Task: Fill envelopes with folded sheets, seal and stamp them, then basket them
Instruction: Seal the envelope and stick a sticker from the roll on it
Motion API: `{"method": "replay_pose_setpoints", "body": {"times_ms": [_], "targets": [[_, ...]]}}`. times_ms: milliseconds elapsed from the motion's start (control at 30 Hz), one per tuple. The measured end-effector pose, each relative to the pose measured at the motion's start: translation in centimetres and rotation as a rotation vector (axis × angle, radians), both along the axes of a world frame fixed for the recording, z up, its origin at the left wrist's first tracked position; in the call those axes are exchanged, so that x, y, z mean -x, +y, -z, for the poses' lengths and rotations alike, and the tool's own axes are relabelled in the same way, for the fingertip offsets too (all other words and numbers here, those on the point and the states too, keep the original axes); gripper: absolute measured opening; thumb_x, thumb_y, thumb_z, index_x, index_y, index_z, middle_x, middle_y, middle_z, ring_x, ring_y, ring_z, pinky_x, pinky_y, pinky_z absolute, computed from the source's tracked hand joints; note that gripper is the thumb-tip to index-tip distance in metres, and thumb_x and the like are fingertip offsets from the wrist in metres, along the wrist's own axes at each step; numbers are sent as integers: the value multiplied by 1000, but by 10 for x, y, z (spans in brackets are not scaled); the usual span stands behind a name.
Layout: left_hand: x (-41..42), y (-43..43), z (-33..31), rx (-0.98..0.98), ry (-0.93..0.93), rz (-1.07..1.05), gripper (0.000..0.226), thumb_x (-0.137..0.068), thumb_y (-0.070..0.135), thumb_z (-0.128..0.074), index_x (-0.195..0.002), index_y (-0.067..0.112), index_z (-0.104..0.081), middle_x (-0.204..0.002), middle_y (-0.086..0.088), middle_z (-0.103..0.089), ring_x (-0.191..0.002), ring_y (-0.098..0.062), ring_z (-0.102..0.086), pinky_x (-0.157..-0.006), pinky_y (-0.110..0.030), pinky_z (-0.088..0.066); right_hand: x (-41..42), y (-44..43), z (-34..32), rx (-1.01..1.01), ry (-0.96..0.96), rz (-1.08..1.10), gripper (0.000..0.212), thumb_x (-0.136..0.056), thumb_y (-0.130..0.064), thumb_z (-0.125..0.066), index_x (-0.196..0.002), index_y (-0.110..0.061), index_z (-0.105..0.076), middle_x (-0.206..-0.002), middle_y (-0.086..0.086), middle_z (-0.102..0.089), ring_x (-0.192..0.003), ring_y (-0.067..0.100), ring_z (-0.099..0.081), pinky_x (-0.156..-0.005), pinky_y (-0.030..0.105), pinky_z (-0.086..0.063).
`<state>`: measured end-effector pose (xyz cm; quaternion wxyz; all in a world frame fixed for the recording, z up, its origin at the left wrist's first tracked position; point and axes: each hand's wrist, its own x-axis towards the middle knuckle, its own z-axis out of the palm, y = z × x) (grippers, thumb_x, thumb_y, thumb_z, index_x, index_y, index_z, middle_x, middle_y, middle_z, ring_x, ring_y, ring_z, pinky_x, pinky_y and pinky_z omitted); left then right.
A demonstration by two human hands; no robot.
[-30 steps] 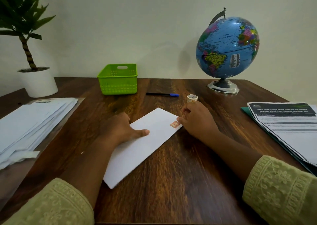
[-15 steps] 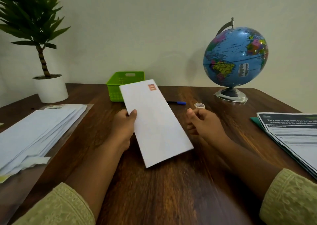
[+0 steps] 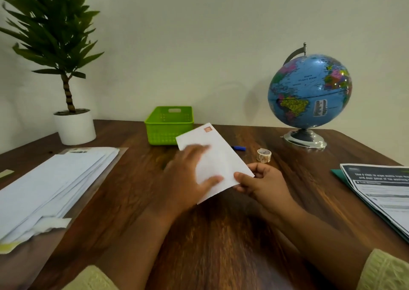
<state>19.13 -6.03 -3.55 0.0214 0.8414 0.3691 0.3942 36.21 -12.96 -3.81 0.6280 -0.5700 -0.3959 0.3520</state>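
A white envelope [image 3: 218,154] with an orange stamp [image 3: 207,129] at its far corner is raised above the wooden desk, far end pointing toward the green basket [image 3: 169,125]. My right hand [image 3: 263,182] pinches its near right corner. My left hand [image 3: 188,179], blurred by motion, lies over the envelope's left side with the thumb on its face. The basket stands at the back of the desk and looks empty from here. A small roll of stamps [image 3: 263,155] sits just right of the envelope.
A stack of white envelopes [image 3: 51,185] lies on a clear sleeve at the left. A potted plant [image 3: 74,125] stands back left, a globe [image 3: 309,95] back right. A blue pen [image 3: 239,148] lies behind the envelope. Printed sheets [image 3: 385,192] on a green folder lie at right.
The stamped envelope was lifted off the desk by my left hand. Now my right hand has taken its near corner and the envelope is tilted lower toward the basket.
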Motion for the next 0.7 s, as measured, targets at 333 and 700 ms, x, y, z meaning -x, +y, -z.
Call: {"method": "replay_pose_setpoints", "body": {"times_ms": [333,700], "targets": [[-4,-25,-11,-434,258,-92,8,-76,15,-70,-84,16,-69,-73,-1,-64,-55,-15,-57,-42,-22,-36,8,-1,3,-213,-168,-39,14,-84,-17,-63,-98,-18,-62,-78,-2,-73,-66,17,-70,-55,18,-54],[37,21,-16,164,-920,-444,19,-89,22,-58,-105,14,-54,-86,5,-55,-70,-7,-54,-52,-16,-35,-5,8,14,-36,-333,-26,4,-87,-21,-61,-86,-19,-65,-72,4,-69,-60,15,-68,-57,23,-56]]}}
